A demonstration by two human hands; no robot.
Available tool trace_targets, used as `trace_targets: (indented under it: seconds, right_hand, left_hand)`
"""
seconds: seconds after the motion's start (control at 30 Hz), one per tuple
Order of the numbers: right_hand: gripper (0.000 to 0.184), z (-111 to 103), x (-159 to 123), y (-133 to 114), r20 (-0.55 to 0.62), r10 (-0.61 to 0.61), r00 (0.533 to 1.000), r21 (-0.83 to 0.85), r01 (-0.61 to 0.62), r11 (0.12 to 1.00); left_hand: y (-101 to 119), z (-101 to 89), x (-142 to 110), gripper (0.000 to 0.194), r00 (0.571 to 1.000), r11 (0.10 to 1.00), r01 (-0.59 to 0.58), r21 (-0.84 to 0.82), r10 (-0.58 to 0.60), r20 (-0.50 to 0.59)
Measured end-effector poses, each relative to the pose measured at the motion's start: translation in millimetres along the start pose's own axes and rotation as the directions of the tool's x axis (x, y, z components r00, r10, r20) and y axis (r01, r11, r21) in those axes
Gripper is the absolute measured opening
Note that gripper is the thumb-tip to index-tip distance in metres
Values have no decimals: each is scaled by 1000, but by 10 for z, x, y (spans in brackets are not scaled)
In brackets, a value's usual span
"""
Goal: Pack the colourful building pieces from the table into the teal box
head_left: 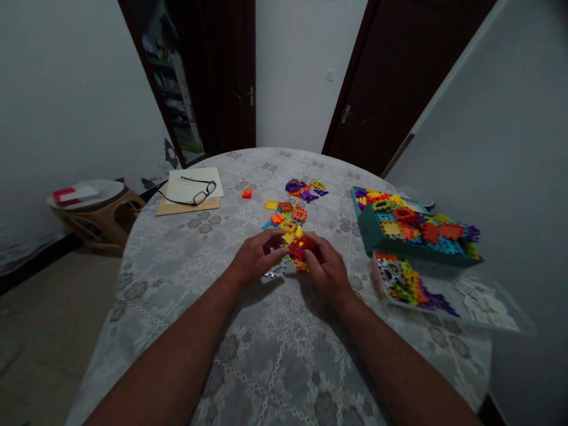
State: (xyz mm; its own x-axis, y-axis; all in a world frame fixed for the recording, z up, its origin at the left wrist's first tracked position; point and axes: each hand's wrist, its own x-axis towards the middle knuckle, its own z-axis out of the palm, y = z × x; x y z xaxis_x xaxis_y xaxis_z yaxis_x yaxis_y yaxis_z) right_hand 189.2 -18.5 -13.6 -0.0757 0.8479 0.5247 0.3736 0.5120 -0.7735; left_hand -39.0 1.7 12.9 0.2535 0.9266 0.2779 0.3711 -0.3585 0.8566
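Note:
Both my hands meet over the middle of the table around a cluster of interlocking plastic building pieces (298,249) in red, yellow and orange. My left hand (255,257) pinches its left side, thumb and fingers closed. On the other side my right hand (327,267) grips the red part, its thumb toward me. My fingers hide some of the cluster. Grey toothed pieces (277,270) lie on the cloth below my left hand. Just beyond my hands is a loose group of orange, yellow and blue pieces, including an orange toothed piece (299,213).
Farther back lie a purple and yellow pile (305,189) and a small orange piece (247,193). Glasses (199,197) rest on papers (177,184) at left. On the right stand a green box (377,234) and a clear tray (444,316), both holding pieces. A stool (102,216) stands left of the table.

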Motion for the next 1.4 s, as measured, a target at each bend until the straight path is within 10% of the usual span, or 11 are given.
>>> trace_targets:
  seconds: [0.13, 0.47, 0.77, 1.17, 1.4]
  right_hand:
    - [47, 28, -11, -77, 123, -138, 983, -136, 154, 979]
    - [21, -101, 12, 211, 219, -103, 970, -537, 208, 817]
    - [44, -448, 138, 504, -76, 44, 996, -487, -76, 870]
    - [22, -734, 56, 460, 224, 223, 949, -729, 12, 684]
    - [16, -800, 131, 462, 182, 266, 947, -627, -97, 773]
  left_hand:
    - [102, 83, -34, 21, 993, 985, 100, -138, -90, 73]
    - [-117, -3, 130, 26, 861, 823, 328, -463, -462, -211]
    - [-129, 55, 128, 24, 864, 829, 344, -440, -463, -198]
    - [-60, 18, 117, 26, 881, 854, 321, -409, -428, -200]
    - [-87, 79, 105, 28, 915, 876, 301, -376, -377, -144]
